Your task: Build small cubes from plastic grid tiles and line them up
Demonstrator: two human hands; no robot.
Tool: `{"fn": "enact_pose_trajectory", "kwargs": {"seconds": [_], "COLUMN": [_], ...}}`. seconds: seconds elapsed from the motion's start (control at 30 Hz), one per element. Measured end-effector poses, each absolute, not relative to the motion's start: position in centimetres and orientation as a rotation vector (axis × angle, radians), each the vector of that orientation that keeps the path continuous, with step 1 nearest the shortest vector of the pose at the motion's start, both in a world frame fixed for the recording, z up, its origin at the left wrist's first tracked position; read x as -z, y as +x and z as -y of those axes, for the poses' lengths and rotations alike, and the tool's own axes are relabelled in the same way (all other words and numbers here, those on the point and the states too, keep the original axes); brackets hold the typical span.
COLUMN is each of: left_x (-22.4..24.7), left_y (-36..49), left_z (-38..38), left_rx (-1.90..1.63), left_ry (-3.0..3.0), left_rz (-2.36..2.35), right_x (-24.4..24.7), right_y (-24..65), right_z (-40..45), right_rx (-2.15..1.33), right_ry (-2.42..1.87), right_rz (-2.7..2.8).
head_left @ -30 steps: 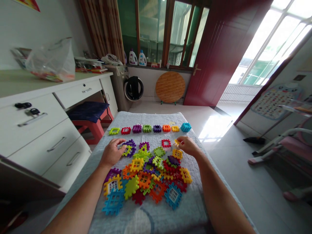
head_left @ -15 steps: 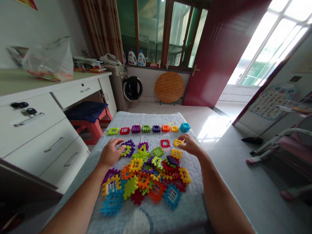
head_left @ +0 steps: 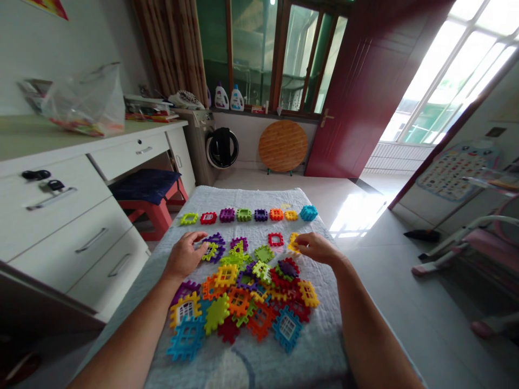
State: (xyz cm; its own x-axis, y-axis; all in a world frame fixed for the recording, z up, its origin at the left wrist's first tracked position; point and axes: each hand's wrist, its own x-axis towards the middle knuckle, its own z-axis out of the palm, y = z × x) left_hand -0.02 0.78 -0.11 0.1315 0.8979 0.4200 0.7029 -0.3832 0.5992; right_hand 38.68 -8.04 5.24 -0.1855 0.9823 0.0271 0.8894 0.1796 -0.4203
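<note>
**One fewer piece beside the pile (head_left: 239, 301)**

A yellow piece (head_left: 292, 244) is being grasped by the right hand (head_left: 318, 248) near the red frame (head_left: 275, 245) (yellows are seemingly being combined); the left hand's (head_left: 185, 255) grip cannot be told.

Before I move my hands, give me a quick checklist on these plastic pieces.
1. Right hand at the yellow piece: ok, fingertips meet it.
2. Firm grip on that piece: cannot tell, the fingers partly hide it.
3. Left hand well away from pieces: not ok, its fingertips are at the lime piece.
4. Red frame apart from the pile: ok.
5. Pile sorted by colour: not ok, colours are mixed.
</note>
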Motion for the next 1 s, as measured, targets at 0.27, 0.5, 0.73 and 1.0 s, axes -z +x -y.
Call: {"fn": "enact_pose_trajectory", "kwargs": {"seconds": [0.27,0.5,0.73,1.0], "left_x": [0.1,-0.1,0.1,0.0], "left_y": [0.0,-0.1,-0.1,0.0], "left_z": [-0.8,-0.7,-0.8,-0.8], "left_rx": [-1.109,-1.103,-1.121,-1.104], "left_ry": [2.148,2.150,2.167,2.171], "left_rz": [-1.561,-1.572,-1.572,-1.558], "right_x": [-4.0,-3.1,-2.9,-1.8], "right_y": [39.3,39.8,39.7,40.4], "right_z": [7.3,7.8,7.5,6.1], "right_rx": [-0.372,-0.249,-0.199,-0.054], "right_ry": [-1.794,-1.841,-1.904,-2.001], "right_rz": [2.071,2.175,2.166,1.887]}}
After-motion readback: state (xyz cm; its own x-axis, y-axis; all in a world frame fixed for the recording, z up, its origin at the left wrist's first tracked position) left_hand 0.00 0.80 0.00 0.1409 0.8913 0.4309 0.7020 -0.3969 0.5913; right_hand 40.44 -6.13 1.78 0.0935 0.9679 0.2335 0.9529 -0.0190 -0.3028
